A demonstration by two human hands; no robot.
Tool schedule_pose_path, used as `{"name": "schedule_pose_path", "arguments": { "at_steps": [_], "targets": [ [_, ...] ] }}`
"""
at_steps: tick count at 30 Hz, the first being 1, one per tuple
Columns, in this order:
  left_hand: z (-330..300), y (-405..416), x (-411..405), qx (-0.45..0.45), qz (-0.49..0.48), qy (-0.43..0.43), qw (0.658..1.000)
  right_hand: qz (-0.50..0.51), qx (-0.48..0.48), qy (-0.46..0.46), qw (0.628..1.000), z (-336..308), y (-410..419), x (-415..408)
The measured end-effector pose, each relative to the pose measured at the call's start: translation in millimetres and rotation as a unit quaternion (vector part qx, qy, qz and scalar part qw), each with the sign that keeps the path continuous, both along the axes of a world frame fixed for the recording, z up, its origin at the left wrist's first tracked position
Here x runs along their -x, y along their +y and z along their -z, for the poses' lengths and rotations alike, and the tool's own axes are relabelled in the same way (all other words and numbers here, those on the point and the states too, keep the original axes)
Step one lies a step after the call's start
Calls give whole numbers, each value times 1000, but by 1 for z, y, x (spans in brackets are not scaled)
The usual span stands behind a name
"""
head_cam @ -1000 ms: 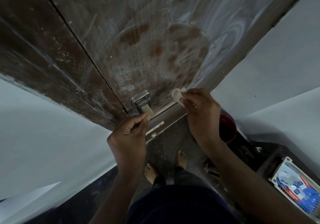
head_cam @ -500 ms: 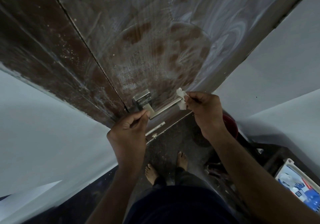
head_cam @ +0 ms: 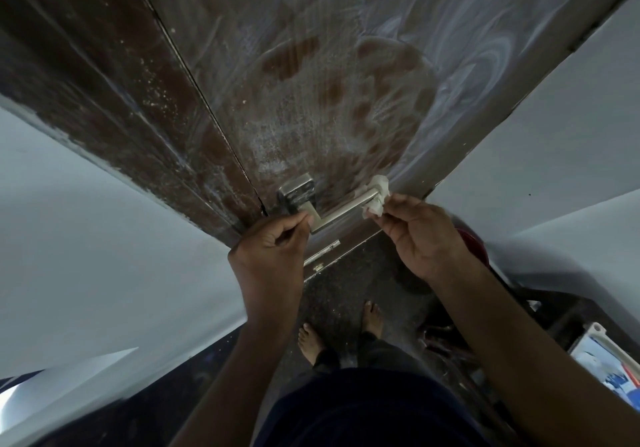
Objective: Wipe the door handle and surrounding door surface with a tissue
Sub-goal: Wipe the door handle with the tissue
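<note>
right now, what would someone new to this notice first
Probably the brown door, its face covered in pale swirled smears with darker patches above the metal handle. Next, the two hands at that handle: the right hand pinches a crumpled white tissue against the lever's outer end, while the left hand is closed near its inner end.

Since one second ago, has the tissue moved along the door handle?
Yes. The tissue has slid outward to the free end of the door handle, away from its square plate.
</note>
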State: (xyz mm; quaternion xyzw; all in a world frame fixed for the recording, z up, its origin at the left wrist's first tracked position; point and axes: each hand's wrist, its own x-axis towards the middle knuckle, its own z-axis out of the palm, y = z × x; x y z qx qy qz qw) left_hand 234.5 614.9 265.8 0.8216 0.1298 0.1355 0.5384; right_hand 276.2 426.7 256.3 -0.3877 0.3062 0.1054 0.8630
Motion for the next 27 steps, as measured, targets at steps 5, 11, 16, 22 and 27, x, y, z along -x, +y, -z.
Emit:
{"name": "schedule_pose_path", "arguments": {
  "at_steps": [5, 11, 16, 22, 27],
  "targets": [
    [0, -1, 0, 4, -1, 1, 1000, -5, -30, 14, 999, 4, 14, 8],
    [0, 0, 0, -1, 8, -11, 1000, 14, -77, 6, 997, 8, 21, 11],
    [-2, 1, 0, 5, 17, -13, 1000, -43, -61, 39, 996, 6, 47, 19],
    [-1, 2, 0, 7, 18, -12, 1000, -3, -75, 52, 996, 0, 42, 21],
    [-1, 2, 0, 9, 21, -9, 1000, 31, -58, 63, 996, -6, 52, 27]
  ]
}}
